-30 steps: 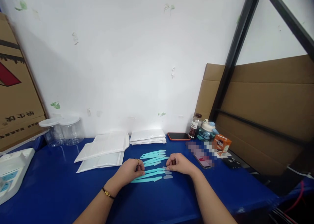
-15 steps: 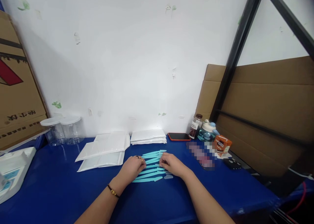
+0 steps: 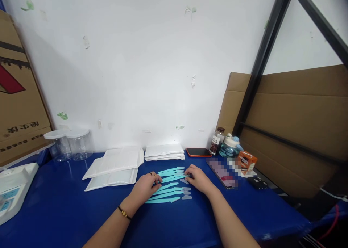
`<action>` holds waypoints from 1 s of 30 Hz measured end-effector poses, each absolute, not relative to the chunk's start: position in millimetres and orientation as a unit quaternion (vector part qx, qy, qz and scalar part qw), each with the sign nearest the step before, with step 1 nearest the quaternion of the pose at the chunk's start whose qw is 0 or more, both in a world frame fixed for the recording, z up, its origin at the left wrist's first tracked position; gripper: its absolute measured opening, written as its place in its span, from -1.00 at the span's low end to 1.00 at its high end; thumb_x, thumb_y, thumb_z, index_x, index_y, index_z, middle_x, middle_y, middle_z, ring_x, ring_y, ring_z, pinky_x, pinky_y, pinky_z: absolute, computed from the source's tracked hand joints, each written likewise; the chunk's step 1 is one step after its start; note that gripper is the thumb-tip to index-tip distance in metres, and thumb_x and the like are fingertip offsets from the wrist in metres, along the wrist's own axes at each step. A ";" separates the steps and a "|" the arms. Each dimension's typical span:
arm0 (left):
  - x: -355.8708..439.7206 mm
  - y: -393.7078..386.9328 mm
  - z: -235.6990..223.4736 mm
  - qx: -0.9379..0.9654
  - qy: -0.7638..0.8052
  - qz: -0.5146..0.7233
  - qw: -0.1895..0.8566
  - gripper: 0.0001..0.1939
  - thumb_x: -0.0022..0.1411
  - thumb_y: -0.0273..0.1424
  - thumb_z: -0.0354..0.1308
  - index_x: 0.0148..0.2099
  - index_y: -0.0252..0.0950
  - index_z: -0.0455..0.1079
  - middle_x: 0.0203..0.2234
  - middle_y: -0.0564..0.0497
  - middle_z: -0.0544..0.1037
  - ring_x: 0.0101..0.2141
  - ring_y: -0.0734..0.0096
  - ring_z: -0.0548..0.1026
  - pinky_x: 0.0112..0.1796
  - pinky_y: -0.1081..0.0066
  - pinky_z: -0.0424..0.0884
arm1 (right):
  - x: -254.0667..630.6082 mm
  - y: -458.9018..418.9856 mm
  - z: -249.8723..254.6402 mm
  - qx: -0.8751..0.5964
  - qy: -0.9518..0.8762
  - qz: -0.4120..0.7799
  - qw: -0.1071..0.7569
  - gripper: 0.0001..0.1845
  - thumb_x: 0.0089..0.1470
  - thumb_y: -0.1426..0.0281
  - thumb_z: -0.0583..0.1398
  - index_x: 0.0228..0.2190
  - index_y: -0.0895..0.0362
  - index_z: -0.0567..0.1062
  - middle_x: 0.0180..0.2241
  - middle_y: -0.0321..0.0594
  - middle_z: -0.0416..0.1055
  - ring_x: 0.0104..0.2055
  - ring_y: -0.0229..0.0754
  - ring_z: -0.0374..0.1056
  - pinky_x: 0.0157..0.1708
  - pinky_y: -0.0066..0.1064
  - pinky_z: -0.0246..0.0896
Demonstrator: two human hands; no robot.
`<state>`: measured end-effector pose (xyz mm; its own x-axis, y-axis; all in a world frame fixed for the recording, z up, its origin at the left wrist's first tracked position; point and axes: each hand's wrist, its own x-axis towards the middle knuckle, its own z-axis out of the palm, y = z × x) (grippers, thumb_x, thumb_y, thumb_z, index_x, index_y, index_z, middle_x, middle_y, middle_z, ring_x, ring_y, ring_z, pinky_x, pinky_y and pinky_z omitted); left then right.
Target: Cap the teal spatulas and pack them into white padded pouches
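Observation:
A row of turquoise eyebrow razors (image 3: 165, 194) lies side by side on the blue tabletop. My left hand (image 3: 146, 186), wearing a ring and a bracelet, is closed on the handle end of one razor in the middle of the row. That razor (image 3: 174, 177) points right, and its tip reaches the fingers of my right hand (image 3: 199, 179), which pinch there; the fingers partly hide the tip. Several small clear blade caps (image 3: 186, 192) lie loose just right of the nearer razors. The farther razors (image 3: 171, 169) lie beyond my hands.
White padded packets (image 3: 114, 166) lie at the left, with another white stack (image 3: 164, 152) by the wall. Clear jars (image 3: 78, 144) stand farther left. On the right are a phone (image 3: 198, 152), a brown-capped bottle (image 3: 216, 141), a drinking bottle (image 3: 229, 146) and an orange box (image 3: 247, 162).
My right hand has moved right, off the near razors, to a razor tip farther up the row. Another clear cap now shows on the table. My left hand stays nearly in place.

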<state>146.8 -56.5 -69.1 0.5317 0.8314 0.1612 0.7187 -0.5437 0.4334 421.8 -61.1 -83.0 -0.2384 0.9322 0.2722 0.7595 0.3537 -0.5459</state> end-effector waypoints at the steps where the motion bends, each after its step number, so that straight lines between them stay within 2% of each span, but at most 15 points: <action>1: 147.3 -56.1 -69.8 0.862 0.450 0.176 0.156 -0.77 0.14 -0.30 0.00 -0.18 -0.18 0.41 -0.33 0.04 0.45 -0.34 0.41 0.40 -0.35 0.48 0.22 | 419.9 -60.7 -83.4 -0.546 -0.774 0.157 0.279 -0.92 -0.06 0.44 0.19 -0.42 0.13 0.48 -0.36 -0.24 0.30 -0.40 -0.27 0.26 -0.36 -0.45 0.16; 4: 147.9 -55.1 -72.2 0.866 0.446 0.177 0.143 -0.77 0.15 -0.29 0.01 -0.18 -0.18 0.41 -0.32 0.03 0.45 -0.32 0.41 0.41 -0.33 0.48 0.22 | 413.6 -62.5 -84.6 -0.526 -0.781 0.196 0.276 -0.96 -0.07 0.47 0.19 -0.47 0.14 0.46 -0.39 -0.27 0.30 -0.43 -0.30 0.25 -0.40 -0.49 0.16; 9: 149.4 -54.4 -74.9 0.868 0.441 0.169 0.150 -0.83 0.13 -0.35 0.01 -0.31 -0.22 0.42 -0.38 0.05 0.46 -0.35 0.44 0.40 -0.32 0.50 0.22 | 403.1 -67.5 -85.2 -0.508 -0.771 0.259 0.283 -0.93 -0.10 0.50 0.19 -0.45 0.16 0.45 -0.45 -0.31 0.32 -0.48 -0.34 0.23 -0.49 -0.55 0.13; 17: 143.0 -53.7 -68.4 0.863 0.463 0.125 0.161 -0.81 0.11 -0.39 -0.01 -0.41 -0.26 0.42 -0.44 0.03 0.49 -0.41 0.44 0.40 -0.38 0.48 0.18 | 417.3 -67.9 -82.0 -0.500 -0.752 0.345 0.257 -0.88 -0.11 0.38 0.22 -0.47 0.19 0.48 -0.54 -0.30 0.37 -0.51 -0.31 0.26 -0.50 -0.53 0.14; 20: 138.8 -53.4 -66.5 0.856 0.469 0.131 0.173 -0.80 0.13 -0.33 -0.01 -0.39 -0.24 0.42 -0.44 0.04 0.49 -0.40 0.44 0.40 -0.39 0.48 0.18 | 424.6 -67.1 -80.5 -0.513 -0.753 0.317 0.262 -0.84 -0.09 0.33 0.22 -0.44 0.18 0.49 -0.53 -0.29 0.37 -0.50 -0.30 0.23 -0.51 -0.52 0.12; 25: 139.8 -50.2 -69.1 0.836 0.498 0.179 0.142 -0.79 0.17 -0.30 -0.04 -0.28 -0.23 0.40 -0.39 0.03 0.45 -0.34 0.41 0.39 -0.33 0.46 0.21 | 416.1 -58.7 -83.8 -0.549 -0.754 0.179 0.313 -0.84 0.02 0.34 0.15 -0.46 0.14 0.49 -0.45 -0.28 0.33 -0.46 -0.30 0.22 -0.44 -0.49 0.11; 27: 140.5 -47.6 -72.0 0.826 0.514 0.186 0.135 -0.81 0.14 -0.32 0.01 -0.23 -0.22 0.40 -0.34 0.02 0.44 -0.32 0.41 0.39 -0.30 0.46 0.22 | 409.6 -54.9 -86.7 -0.548 -0.759 0.171 0.308 -0.89 -0.01 0.37 0.16 -0.46 0.14 0.48 -0.44 -0.29 0.31 -0.45 -0.30 0.22 -0.43 -0.49 0.12; 30: 141.1 -44.0 -76.3 0.822 0.522 0.180 0.140 -0.86 0.10 -0.34 0.05 -0.31 -0.22 0.40 -0.35 0.03 0.43 -0.32 0.41 0.39 -0.30 0.46 0.22 | 402.8 -51.7 -90.5 -0.546 -0.762 0.178 0.300 -0.95 -0.08 0.41 0.20 -0.47 0.14 0.47 -0.44 -0.29 0.30 -0.45 -0.31 0.23 -0.45 -0.50 0.12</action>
<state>141.1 -44.0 -76.3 0.3892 0.9089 0.1493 0.8078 -0.4147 0.4189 402.8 -51.7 -90.5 -0.2238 0.9385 0.2630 0.7243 0.3407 -0.5994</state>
